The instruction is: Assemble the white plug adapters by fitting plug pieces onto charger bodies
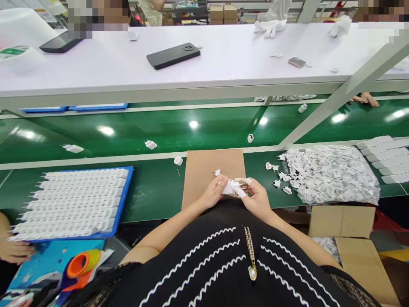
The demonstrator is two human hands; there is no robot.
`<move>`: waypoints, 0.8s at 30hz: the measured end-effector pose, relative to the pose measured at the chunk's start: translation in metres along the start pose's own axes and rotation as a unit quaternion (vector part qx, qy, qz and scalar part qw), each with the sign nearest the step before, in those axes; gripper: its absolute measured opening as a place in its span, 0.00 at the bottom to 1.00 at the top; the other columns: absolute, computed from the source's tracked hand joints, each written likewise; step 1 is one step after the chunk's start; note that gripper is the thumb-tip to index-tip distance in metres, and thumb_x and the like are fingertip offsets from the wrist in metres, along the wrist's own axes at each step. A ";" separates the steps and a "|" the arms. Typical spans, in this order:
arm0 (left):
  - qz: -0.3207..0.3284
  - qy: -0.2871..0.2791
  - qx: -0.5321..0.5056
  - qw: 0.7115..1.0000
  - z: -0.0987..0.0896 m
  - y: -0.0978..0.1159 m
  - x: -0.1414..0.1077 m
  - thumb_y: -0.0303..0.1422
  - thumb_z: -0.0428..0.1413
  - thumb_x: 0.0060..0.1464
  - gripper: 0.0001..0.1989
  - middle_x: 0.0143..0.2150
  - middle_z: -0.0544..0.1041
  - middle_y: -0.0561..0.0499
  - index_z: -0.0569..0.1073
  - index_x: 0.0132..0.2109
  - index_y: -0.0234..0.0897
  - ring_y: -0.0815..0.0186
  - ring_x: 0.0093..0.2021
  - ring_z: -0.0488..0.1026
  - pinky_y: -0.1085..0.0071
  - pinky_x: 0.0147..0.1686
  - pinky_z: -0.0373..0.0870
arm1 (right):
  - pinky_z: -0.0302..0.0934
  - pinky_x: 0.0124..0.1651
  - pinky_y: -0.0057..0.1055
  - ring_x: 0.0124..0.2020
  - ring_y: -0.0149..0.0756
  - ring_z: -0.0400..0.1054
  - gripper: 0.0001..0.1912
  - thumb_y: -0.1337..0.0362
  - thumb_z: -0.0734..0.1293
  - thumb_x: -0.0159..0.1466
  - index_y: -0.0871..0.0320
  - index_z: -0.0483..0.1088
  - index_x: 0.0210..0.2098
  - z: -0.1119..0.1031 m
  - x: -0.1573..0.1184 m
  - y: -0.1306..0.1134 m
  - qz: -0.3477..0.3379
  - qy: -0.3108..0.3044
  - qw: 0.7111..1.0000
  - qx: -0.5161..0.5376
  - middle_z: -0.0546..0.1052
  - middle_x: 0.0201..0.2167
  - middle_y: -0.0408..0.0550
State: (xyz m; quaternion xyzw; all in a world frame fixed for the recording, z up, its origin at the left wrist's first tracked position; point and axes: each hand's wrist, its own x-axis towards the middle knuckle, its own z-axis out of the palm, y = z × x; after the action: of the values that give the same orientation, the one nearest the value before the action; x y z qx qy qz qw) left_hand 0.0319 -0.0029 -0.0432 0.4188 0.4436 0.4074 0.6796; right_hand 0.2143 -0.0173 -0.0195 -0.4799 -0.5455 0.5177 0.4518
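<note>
My left hand (pixel 214 192) is closed on a white charger body (pixel 227 187) above the near edge of a brown cardboard sheet (pixel 204 166). Against the charger's right end, my right hand (pixel 255 196), with white covers on its thumb and a finger, pinches a white plug piece whose metal pins point right. The two white parts touch, but whether they are joined is too small to tell. A small white plug piece (pixel 217 172) lies on the cardboard just beyond my hands. Another white charger (pixel 178 160) rests left of the sheet.
Rows of white chargers fill a blue tray (pixel 130 179) at left. A plastic bag of white plug pieces (pixel 335 175) lies right. Chargers dot the green belt (pixel 128 128). Above it runs a white shelf (pixel 223 59) with a phone (pixel 173 56). Another person's hand (pixel 15 249) is at far left.
</note>
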 end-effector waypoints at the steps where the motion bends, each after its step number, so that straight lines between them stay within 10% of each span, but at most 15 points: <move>1: 0.002 0.006 0.004 1.000 0.000 0.000 0.000 0.62 0.58 0.56 0.30 0.23 0.62 0.57 0.68 0.35 0.37 0.72 0.20 0.57 0.75 0.20 0.52 | 0.75 0.46 0.40 0.41 0.43 0.77 0.14 0.52 0.74 0.64 0.51 0.79 0.46 0.000 0.000 0.000 0.004 0.007 1.000 0.007 0.78 0.44 0.52; 24: 0.095 0.014 0.168 0.981 0.001 -0.005 -0.003 0.61 0.47 0.64 0.30 0.32 0.67 0.52 0.68 0.37 0.36 0.67 0.31 0.61 0.69 0.34 0.60 | 0.77 0.41 0.36 0.35 0.38 0.77 0.13 0.54 0.73 0.65 0.56 0.80 0.44 -0.002 -0.004 0.003 0.006 0.021 1.000 -0.022 0.76 0.41 0.51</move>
State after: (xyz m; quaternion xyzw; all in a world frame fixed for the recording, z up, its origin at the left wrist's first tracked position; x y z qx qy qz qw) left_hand 0.0326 -0.0075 -0.0464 0.5615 0.4730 0.3959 0.5516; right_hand 0.2168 -0.0205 -0.0224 -0.5035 -0.5442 0.4984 0.4493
